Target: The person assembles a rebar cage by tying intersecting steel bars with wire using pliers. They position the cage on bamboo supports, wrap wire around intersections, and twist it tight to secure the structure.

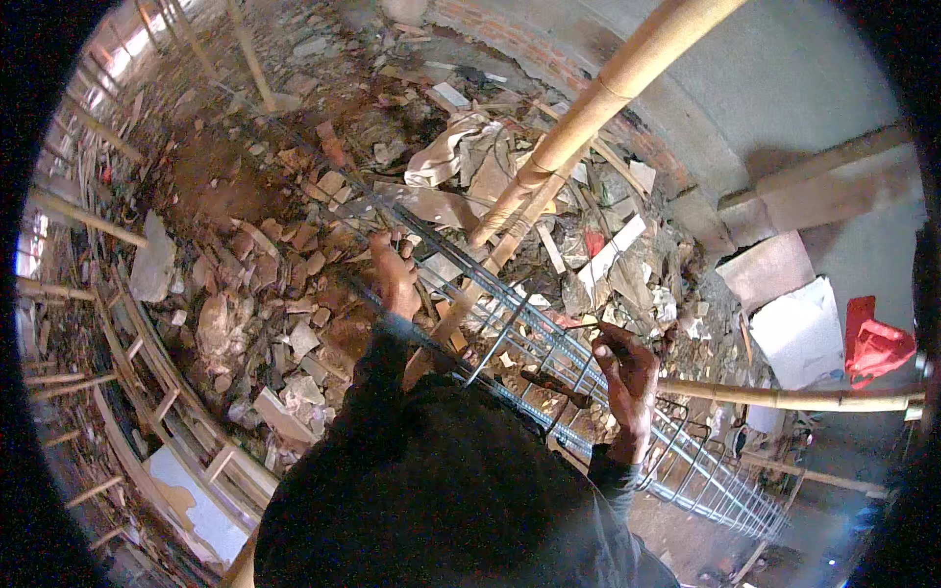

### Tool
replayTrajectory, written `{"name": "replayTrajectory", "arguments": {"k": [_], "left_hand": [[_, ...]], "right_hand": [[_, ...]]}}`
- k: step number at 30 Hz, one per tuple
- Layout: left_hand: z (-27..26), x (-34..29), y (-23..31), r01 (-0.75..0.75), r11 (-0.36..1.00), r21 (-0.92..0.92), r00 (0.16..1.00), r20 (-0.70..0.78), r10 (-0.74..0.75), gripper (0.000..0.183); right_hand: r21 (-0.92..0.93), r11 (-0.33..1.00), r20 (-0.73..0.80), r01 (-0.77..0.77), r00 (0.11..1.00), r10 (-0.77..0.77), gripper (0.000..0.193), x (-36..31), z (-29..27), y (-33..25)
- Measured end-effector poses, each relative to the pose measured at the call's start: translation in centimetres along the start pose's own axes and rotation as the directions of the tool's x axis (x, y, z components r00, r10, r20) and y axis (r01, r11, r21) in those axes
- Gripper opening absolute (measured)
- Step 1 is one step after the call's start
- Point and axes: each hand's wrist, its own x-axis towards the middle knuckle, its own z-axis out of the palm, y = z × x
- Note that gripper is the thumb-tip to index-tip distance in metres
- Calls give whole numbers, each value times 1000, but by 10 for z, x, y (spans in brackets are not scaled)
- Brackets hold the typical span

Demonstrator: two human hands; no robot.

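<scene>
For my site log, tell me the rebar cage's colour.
The rebar cage looks metallic grey, best in the head view.

Single view: left of two side-by-side fisheye cameras on person's head. Faces steeply down past dark garment [441, 480] filling lower middle; sleeves enter from below. Left fingers [380, 242] and right fingers [609, 355] near, around mid-frame. Rubble floor [225, 186] farther off, beyond hands. Wall [804, 78] at upper right. Very wide field: black rim, ladder [169, 402] bowing at left.
</scene>
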Motion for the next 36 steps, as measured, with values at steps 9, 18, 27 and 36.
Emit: {"name": "replayTrajectory", "arguments": {"k": [9,18,27,36], "left_hand": [[43,-111,56,-280,954,109,889,406,215,19],[-6,-1,-9,-673,673,307,733,397,552,38],[-28,7,84,-423,845,328,876,-90,474,40],[-45,-51,79,-645,-249,723,327,555,765,30]], "right_hand": [[-6,948,215,318,926,-309,30,18,36,-65],[73,941,532,329,786,-316,34,25,102,-72],[116,939,570,323,753,-329,36,23,118,-80],[393,915,458,94,842,-283,39,45,180,-90]]}}
